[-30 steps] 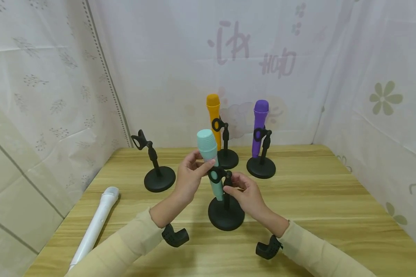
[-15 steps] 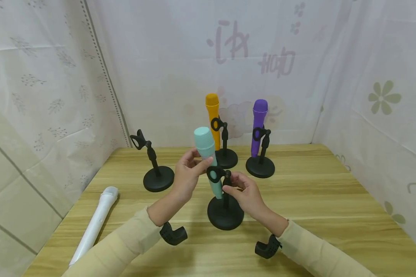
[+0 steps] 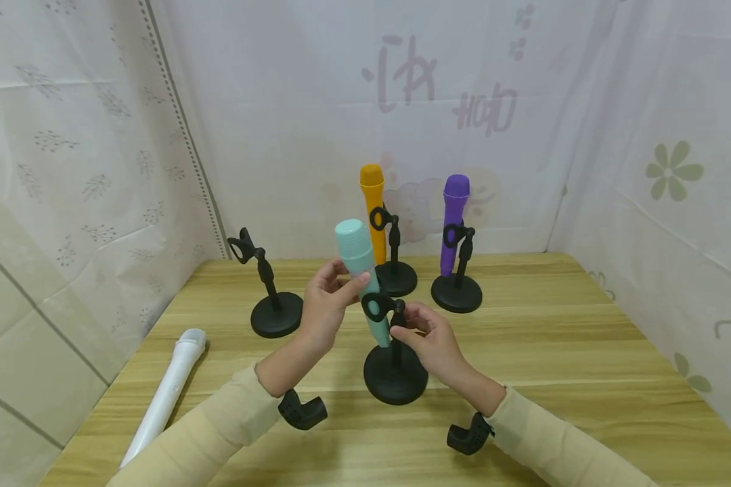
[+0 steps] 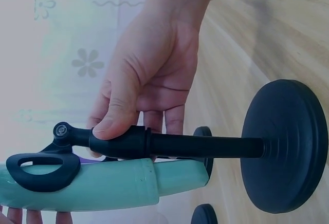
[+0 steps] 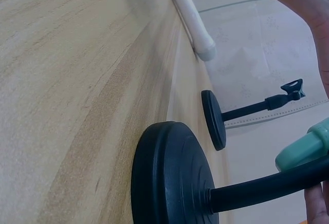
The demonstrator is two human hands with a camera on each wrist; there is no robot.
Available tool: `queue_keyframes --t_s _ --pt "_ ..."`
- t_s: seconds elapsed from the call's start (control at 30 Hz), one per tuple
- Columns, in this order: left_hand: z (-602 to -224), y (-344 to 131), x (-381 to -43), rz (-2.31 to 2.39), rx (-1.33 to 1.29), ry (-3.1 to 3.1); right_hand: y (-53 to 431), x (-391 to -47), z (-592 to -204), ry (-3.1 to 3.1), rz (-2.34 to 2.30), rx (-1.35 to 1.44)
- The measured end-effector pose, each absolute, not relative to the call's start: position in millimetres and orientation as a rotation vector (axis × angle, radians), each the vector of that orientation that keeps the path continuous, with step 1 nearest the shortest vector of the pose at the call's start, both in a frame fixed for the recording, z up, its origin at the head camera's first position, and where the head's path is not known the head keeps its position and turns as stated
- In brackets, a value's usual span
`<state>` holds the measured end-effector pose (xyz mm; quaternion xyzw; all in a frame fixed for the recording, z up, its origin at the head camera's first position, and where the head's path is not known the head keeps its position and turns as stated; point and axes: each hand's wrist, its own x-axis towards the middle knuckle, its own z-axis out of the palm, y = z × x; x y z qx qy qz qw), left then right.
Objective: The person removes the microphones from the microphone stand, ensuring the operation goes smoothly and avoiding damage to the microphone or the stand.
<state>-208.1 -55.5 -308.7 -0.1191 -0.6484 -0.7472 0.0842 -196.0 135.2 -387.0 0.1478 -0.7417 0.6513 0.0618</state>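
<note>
In the head view my left hand [image 3: 324, 308] grips a mint-green microphone [image 3: 355, 247] below its head, thumb on the near side. The microphone leans left, and its handle runs through the ring-shaped clip of a black microphone stand [image 3: 396, 379]. My right hand [image 3: 435, 341] pinches that stand's post just below the clip joint. In the left wrist view the right thumb presses the post [image 4: 123, 142], and the clip [image 4: 43, 172] surrounds the mint handle. The tapered lower end stays above the round base.
Behind stand an orange microphone [image 3: 373, 177] and a purple microphone [image 3: 457, 193], each in a black stand. Left of them is another black stand [image 3: 277, 314] with a bare clip. A white microphone [image 3: 167, 392] lies at the table's left side. Patterned curtains hang around.
My left hand has moved slightly left and up with the mint microphone, whose head tilts further left and whose lower end has risen a little. The right hand and stand stay nearly still.
</note>
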Motion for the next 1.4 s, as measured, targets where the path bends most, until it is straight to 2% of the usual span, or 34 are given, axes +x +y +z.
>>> queue_keyframes --t_s 1.4 --pt "-312 -75 -215 -2.338 -0.253 -1.812 134 -195 -389 -2.230 1.968 0.445"
